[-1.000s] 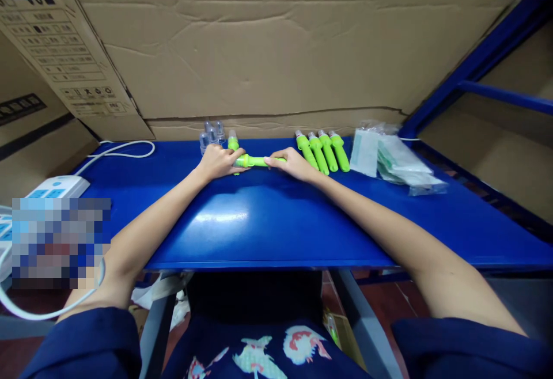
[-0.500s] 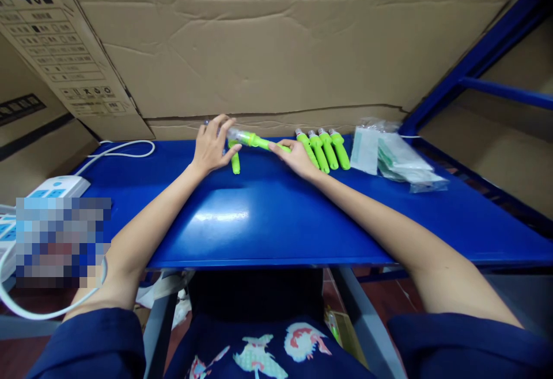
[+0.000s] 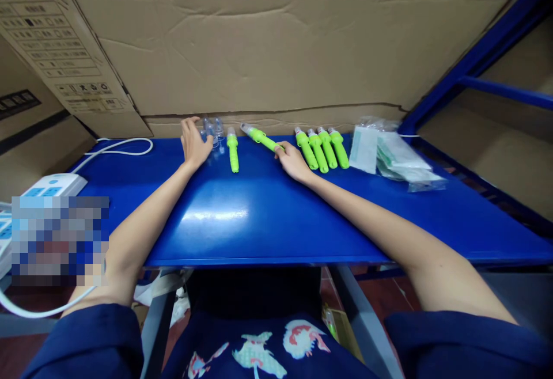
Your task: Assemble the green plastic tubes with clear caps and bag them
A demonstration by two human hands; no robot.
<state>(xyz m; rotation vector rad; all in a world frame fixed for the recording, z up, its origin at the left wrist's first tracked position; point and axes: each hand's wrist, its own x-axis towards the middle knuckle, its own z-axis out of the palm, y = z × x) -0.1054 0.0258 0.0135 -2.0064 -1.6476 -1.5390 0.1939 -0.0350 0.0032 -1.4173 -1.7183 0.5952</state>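
Note:
My right hand [image 3: 294,161] pinches the lower end of a lime-green stick [image 3: 266,141] with a collar and a clear tip, tilted up to the left. Beside a group of clear plastic dome-like pieces [image 3: 218,128] is my left hand [image 3: 196,146], fingers apart. Its thumb is close to the nearest piece; whether they touch I cannot tell. Between the hands, another green stick [image 3: 233,151] with a clear tip lies on the blue table. Several more green sticks [image 3: 327,151] with short silvery ends lie in a row right of my right hand.
Clear bags with white and green contents [image 3: 395,154] lie at the right. A white power strip [image 3: 54,186] and its cable [image 3: 125,147] occupy the left side. Cardboard [image 3: 276,50] walls the back, and a blue metal frame [image 3: 475,62] rises at the right.
My left hand has moved left, away from the stick's clear end, to the clear pieces. The stick in my right hand now shows its short clear tip.

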